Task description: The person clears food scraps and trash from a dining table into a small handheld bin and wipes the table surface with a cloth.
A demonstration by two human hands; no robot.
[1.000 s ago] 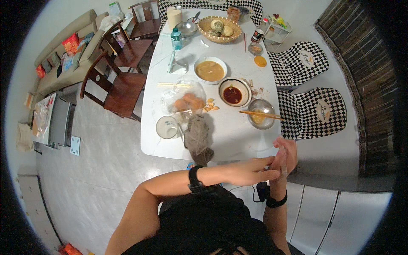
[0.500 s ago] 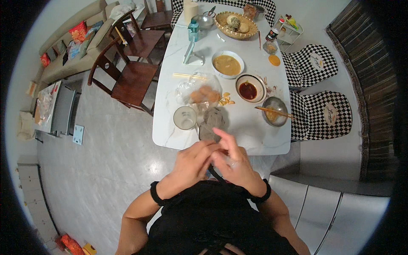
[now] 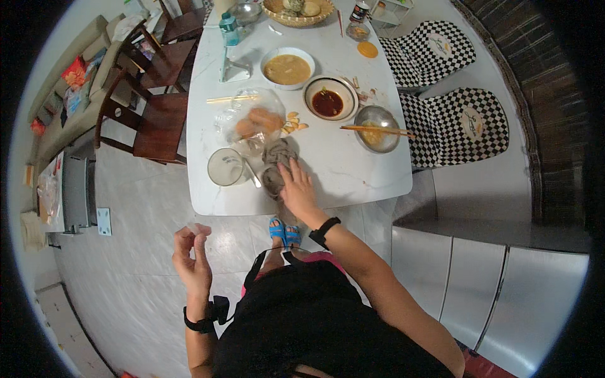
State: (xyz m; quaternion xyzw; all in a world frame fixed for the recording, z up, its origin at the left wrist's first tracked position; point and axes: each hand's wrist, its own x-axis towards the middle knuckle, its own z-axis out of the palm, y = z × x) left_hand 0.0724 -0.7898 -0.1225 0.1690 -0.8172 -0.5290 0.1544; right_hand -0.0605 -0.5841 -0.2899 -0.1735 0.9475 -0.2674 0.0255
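Observation:
At the table's near edge, my right hand [image 3: 297, 192] reaches forward, fingers stretched and spread against a crumpled grey-brown cloth [image 3: 275, 179]. My left hand [image 3: 192, 258] is raised over the floor, left of the table, its thumb and fingers pinched around a small whitish, translucent scrap [image 3: 197, 229]. What that scrap is made of I cannot make out. Left of the cloth stands a clear glass mug [image 3: 225, 167], with a spoon-like metal utensil [image 3: 252, 174] beside it. Behind them lies a clear plastic bag [image 3: 242, 104] with brown eggs [image 3: 261, 121].
Garlic cloves [image 3: 293, 124] lie beside the bag. Farther right are a bowl of dark sauce [image 3: 307, 104] and a metal bowl [image 3: 386, 146] with chopsticks across it. A soup bowl [image 3: 265, 67] stands behind. Wooden chairs [image 3: 161, 126] flank the table's left, checkered chairs [image 3: 435, 148] its right.
My hands were together over the near table edge. Now they are apart: the left has moved down and left, the right onto the cloth. The view has shifted, showing blue sandals on the floor.

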